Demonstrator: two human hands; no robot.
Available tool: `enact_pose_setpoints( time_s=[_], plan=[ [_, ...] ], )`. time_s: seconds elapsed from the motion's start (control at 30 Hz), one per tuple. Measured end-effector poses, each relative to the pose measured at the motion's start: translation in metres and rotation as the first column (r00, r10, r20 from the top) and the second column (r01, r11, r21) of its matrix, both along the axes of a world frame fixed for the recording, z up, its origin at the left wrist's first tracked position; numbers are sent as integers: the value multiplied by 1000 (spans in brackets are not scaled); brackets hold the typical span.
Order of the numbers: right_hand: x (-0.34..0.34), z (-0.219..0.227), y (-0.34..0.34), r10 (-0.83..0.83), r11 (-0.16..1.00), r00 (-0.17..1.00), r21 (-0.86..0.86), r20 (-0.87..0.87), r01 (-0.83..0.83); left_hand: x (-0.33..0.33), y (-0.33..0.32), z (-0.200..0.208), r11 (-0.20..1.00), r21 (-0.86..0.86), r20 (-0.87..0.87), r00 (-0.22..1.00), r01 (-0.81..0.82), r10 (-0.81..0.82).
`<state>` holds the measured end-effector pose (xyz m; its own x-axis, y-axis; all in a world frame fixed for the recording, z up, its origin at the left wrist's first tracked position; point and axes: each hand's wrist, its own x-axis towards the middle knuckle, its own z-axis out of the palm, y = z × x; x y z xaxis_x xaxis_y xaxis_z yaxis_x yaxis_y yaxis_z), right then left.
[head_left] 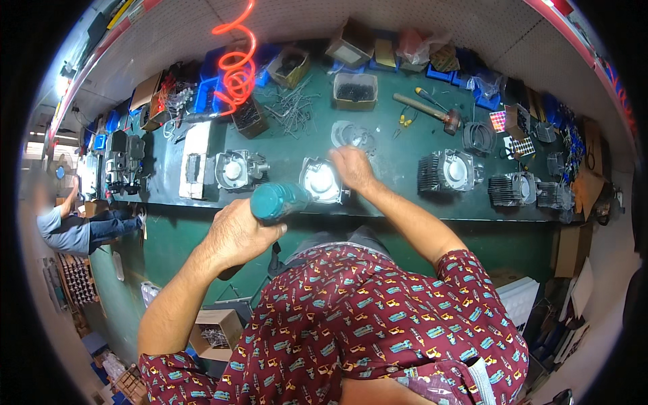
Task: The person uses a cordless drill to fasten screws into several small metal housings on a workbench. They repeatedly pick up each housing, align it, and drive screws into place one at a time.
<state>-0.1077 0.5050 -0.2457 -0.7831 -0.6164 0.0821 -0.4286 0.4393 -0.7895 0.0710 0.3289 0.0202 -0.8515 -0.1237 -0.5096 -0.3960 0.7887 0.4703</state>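
A teal cordless power drill [277,202] is in my left hand [237,236], whose fingers wrap its handle. The drill's front end points at a silver engine casting [321,181] on the green bench, and its tip is hidden. My right hand [354,169] rests against the casting's far right edge with fingers curled; what they hold is hidden. Just beyond lies a flat grey gasket-like piece [352,135]. A similar casting [233,169] sits to the left. Further right stands a finned engine cylinder [451,171].
Behind are a box of dark screws [355,92], loose bent metal rods [292,110] and a hanging red coiled hose [237,74]. A mallet [432,113] lies back right. More finned parts [513,189] stand at right. Another person [74,226] is at far left.
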Motion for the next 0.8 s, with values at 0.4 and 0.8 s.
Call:
enact_pose_setpoints(
  time_s=[0.4, 0.8],
  plan=[
    [3, 3, 4, -33, 999, 998, -6, 48, 33, 20, -16, -8, 980, 111, -125, 976, -164, 177],
    [5, 16, 5, -18, 1000, 993, 28, 116, 15, 39, -21, -37, 955, 81, -121, 948, -285, 293]
  ],
)
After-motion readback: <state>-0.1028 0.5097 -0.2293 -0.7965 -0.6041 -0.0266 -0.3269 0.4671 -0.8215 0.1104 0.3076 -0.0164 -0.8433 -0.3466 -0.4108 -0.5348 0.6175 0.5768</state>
